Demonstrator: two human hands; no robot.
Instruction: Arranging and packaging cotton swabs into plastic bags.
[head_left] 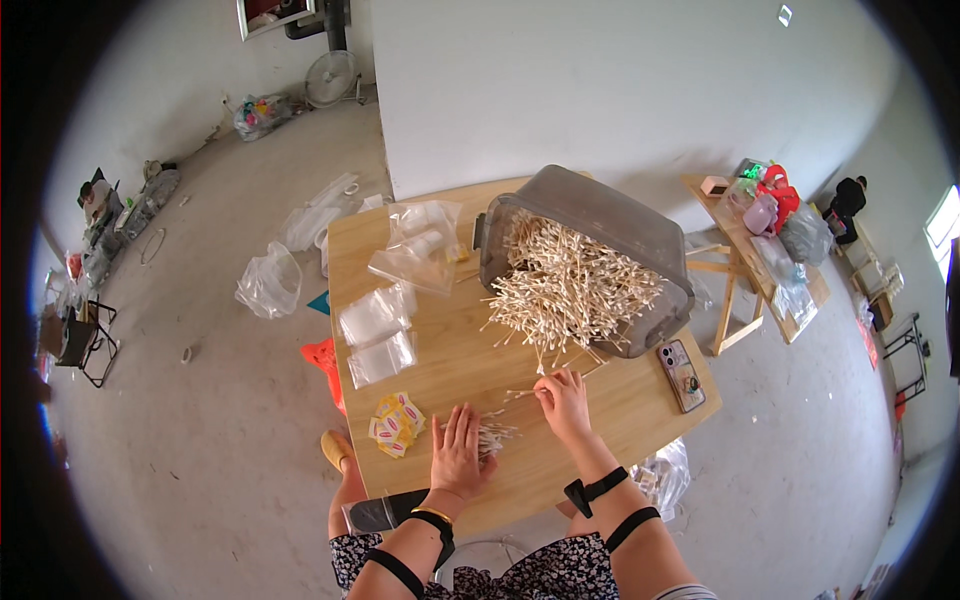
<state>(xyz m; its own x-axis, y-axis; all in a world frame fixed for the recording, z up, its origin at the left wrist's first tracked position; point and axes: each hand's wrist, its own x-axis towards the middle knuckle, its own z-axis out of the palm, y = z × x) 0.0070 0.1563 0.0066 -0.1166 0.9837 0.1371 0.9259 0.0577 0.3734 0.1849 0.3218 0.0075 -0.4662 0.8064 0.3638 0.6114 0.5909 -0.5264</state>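
Observation:
My left hand [460,452] lies flat, fingers spread, on the wooden table [450,360], resting against a small bunch of cotton swabs [494,436] at its right side. My right hand [563,400] pinches a few swabs [520,394] just below the big heap of cotton swabs [565,290]. That heap spills out of a grey plastic bin [600,225] tipped on its side at the table's far right.
Small clear zip bags [378,335] and larger bags [420,245] lie on the table's left half. A pile of yellow-red stickers [395,424] sits left of my left hand. A phone [682,374] lies at the right edge. A second table [760,250] with clutter stands at right.

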